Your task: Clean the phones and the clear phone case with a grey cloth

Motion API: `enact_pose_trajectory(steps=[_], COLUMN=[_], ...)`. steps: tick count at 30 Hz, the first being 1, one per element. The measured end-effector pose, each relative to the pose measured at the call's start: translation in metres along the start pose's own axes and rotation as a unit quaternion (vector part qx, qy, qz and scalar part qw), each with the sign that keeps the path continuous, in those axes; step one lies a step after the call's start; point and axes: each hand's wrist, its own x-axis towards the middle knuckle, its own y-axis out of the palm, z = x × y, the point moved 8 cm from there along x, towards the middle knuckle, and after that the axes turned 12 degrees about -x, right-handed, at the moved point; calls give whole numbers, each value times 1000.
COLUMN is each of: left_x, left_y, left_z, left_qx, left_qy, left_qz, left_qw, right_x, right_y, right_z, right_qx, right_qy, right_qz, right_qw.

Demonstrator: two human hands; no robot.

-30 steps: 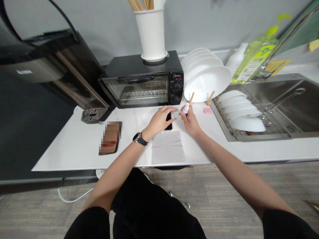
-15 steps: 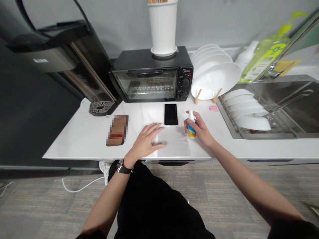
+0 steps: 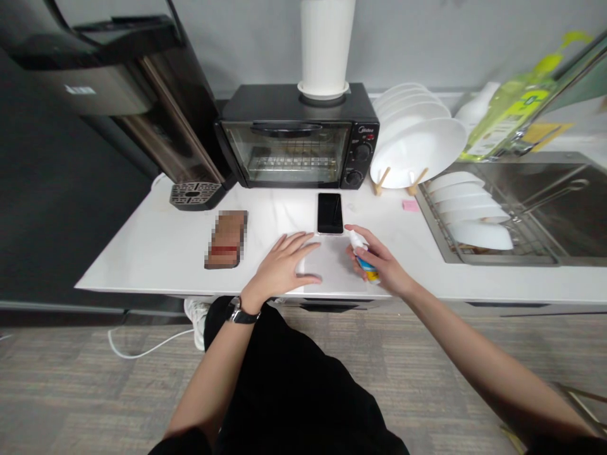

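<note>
My right hand grips a small spray bottle with a white top and a blue and yellow body. The bottle leans, its top pointing up and to the left, and the index finger reaches to the top. Flat on the counter, my left hand has its fingers spread at the left edge of a pale thin sheet. That sheet lies between my two hands. Just behind it rests a phone with its dark screen up.
A blurred-out brown object lies on the white counter to the left. Behind stand a drinks dispenser, a toaster oven and racked white plates. A sink with bowls is at the right, near a pink slip.
The spray bottle has gone from nearly upright to tilted, its top turned to the left. My left hand stays spread on the sheet's edge. The whole view has shifted slightly.
</note>
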Motion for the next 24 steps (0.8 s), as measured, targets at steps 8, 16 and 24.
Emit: enact_pose_trajectory(steps=[8,16,24], left_x=[0,1,1], left_y=[1,4,4], left_z=[0,3,2], left_qx=[0,2,4], left_qy=[-8,3,-7], left_qz=[6,8,12], left_qw=[1000,1000,1000], right_x=[11,17,20], right_y=[-6,15,18], right_z=[22,24,17], right_qx=[-480,-657,-718], right_qy=[-182,-233,-212], right_qz=[-42,29,71], right_qw=[857,716,659])
